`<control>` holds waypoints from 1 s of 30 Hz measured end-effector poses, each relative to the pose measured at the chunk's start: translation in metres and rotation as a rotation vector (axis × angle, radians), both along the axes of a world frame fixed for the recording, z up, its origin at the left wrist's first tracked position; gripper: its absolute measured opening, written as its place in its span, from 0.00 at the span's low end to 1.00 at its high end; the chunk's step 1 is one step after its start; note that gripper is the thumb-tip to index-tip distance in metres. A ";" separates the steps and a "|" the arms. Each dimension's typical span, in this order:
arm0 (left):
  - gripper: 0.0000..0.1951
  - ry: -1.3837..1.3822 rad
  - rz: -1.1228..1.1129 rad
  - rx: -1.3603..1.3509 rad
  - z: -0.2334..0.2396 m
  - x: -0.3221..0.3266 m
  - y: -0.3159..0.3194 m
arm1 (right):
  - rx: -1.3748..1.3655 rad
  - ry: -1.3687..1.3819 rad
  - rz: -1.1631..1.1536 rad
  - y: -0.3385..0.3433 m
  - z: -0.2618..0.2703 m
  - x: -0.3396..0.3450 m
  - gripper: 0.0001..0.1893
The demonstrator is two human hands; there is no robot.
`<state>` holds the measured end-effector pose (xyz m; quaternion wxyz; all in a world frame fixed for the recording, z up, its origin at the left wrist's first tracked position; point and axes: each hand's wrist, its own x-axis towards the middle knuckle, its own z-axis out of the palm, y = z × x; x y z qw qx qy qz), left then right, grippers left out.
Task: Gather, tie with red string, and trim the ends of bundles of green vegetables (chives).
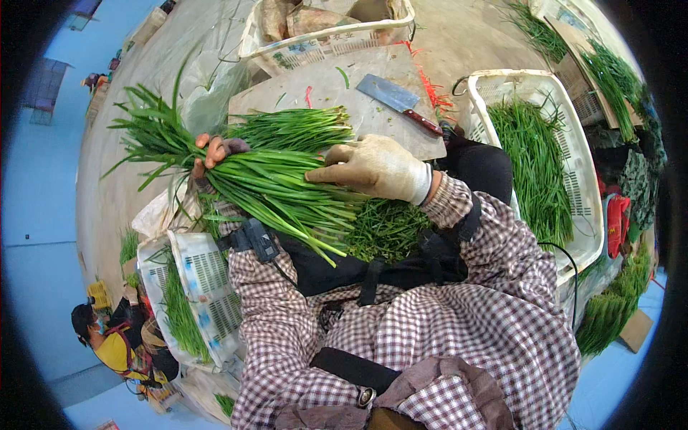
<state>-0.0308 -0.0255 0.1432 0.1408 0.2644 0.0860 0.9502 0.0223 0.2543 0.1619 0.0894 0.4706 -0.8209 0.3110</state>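
Observation:
My left hand [215, 153], in a worn glove with bare fingertips, is closed around a bunch of garlic chives [269, 185] near its leafy end. My right hand [371, 167], in a pale knit glove, reaches over the stem end, its forefinger extended at the stalks. Whether it pinches any stalk is hard to tell. Just beyond, a second pile of chives [293, 129] lies on a board [371, 121]. A cleaver [389, 92] with a dark red handle rests on that board, to the right. Loose green trimmings [387, 228] are heaped below my right hand.
A white plastic crate [586, 172] of chives stands at my right, another crate [204, 290] at my left. Beyond the board is a crate [328, 40] holding sacks. Red ties [430, 88] hang at the board's edge. A person [121, 344] sits at lower left.

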 end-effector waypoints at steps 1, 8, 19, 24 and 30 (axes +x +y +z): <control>0.12 -0.016 0.005 0.022 -0.002 -0.001 0.003 | 0.003 -0.002 0.006 -0.003 -0.004 -0.002 0.13; 0.12 -0.075 -0.100 0.035 -0.010 -0.006 0.007 | 0.116 0.054 0.067 -0.009 -0.009 -0.004 0.08; 0.11 -0.262 0.244 -0.161 -0.013 -0.028 -0.066 | 0.761 -0.285 0.144 0.044 -0.076 0.073 0.13; 0.20 -0.235 0.301 -0.309 -0.053 -0.044 -0.129 | -0.081 -0.373 -0.207 0.017 -0.037 0.052 0.18; 0.20 -0.387 0.448 -0.355 -0.044 -0.031 -0.093 | -0.567 -0.862 -0.103 -0.051 -0.040 0.020 0.39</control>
